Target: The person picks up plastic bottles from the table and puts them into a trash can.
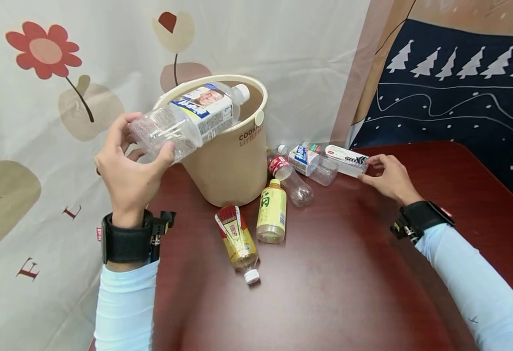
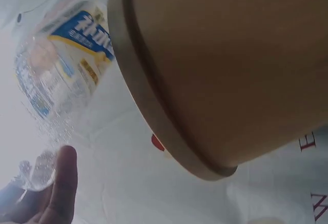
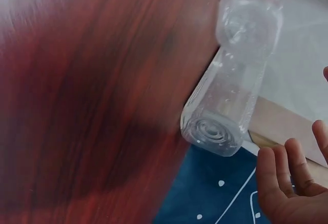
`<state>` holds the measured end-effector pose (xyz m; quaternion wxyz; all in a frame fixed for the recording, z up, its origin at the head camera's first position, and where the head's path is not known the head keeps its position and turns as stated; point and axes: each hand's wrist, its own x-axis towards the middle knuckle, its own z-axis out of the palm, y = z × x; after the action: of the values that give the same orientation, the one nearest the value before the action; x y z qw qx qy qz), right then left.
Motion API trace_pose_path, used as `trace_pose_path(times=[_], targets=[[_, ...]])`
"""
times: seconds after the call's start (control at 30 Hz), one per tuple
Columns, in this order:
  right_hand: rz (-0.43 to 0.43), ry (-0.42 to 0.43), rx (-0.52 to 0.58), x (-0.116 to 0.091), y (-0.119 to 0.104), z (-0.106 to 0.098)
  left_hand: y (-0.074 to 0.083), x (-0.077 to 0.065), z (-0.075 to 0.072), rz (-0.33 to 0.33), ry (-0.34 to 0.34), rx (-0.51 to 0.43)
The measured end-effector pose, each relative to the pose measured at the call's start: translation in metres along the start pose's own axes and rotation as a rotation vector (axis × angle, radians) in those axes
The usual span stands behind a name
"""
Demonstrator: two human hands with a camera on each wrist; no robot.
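My left hand (image 1: 129, 168) grips a clear plastic bottle (image 1: 214, 114) around its base, thumb on the near side. The bottle has a white and blue label and a white cap, and tilts cap-end up over the rim of the beige bin (image 1: 226, 168). At the back right, my right hand (image 1: 392, 180) reaches to the base end of a clear bottle with a white label (image 1: 347, 158) lying on the table. The right wrist view shows its fingers (image 3: 294, 167) spread beside that bottle, with a gap between.
Several bottles lie by the bin on the dark red table (image 1: 326, 273): a red-and-yellow-labelled one (image 1: 236, 236), a yellow-labelled one (image 1: 271, 212), a red-labelled one (image 1: 293, 180) and a blue-and-white-labelled one (image 1: 309, 163). A printed curtain (image 1: 309, 63) hangs behind.
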<state>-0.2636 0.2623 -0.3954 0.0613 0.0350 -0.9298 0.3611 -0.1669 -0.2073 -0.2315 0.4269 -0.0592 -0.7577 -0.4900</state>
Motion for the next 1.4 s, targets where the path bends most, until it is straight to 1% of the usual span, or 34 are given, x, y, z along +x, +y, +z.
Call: trace_pose_path(times=[0.07, 0.17, 0.33, 0.43, 0.57, 0.67, 0.7, 0.87, 1.03, 1.07, 1.13, 1.27, 1.33, 1.4], targets=[[-0.004, -0.023, -0.03, 0.006, 0.002, 0.002, 0.0, 0.006, 0.001, -0.014, 0.032, 0.062], [-0.018, -0.034, -0.073, 0.014, 0.002, 0.005, 0.002, 0.017, 0.002, -0.007, 0.064, 0.146], [0.014, -0.048, -0.109, 0.026, -0.001, 0.005, 0.006, 0.032, 0.006, -0.001, 0.096, 0.233], [0.041, -0.071, -0.131, 0.032, 0.002, 0.004, 0.006, 0.038, 0.011, -0.008, 0.093, 0.247], [0.057, -0.11, -0.16, 0.036, 0.007, 0.005, 0.006, 0.043, 0.018, -0.027, 0.07, 0.265], [0.067, -0.116, -0.167, 0.037, 0.01, 0.008, 0.008, 0.046, 0.023, -0.03, 0.053, 0.289], [0.072, -0.116, -0.166, 0.038, 0.011, 0.009, 0.008, 0.048, 0.025, -0.021, 0.047, 0.294], [0.084, -0.112, -0.152, 0.041, 0.015, 0.014, 0.013, 0.053, 0.036, 0.022, -0.012, 0.326], [0.078, -0.107, -0.143, 0.044, 0.014, 0.018, 0.013, 0.054, 0.046, 0.061, -0.052, 0.369], [0.075, -0.108, -0.143, 0.044, 0.013, 0.019, 0.012, 0.054, 0.047, 0.067, -0.075, 0.378], [0.069, -0.111, -0.143, 0.044, 0.013, 0.02, 0.012, 0.053, 0.048, 0.062, -0.142, 0.396], [0.074, -0.111, -0.14, 0.043, 0.014, 0.022, 0.012, 0.05, 0.048, 0.028, -0.27, 0.438], [0.078, -0.11, -0.141, 0.043, 0.015, 0.021, 0.012, 0.049, 0.048, 0.022, -0.285, 0.442], [0.086, -0.108, -0.148, 0.042, 0.018, 0.021, 0.012, 0.048, 0.048, 0.035, -0.287, 0.442]])
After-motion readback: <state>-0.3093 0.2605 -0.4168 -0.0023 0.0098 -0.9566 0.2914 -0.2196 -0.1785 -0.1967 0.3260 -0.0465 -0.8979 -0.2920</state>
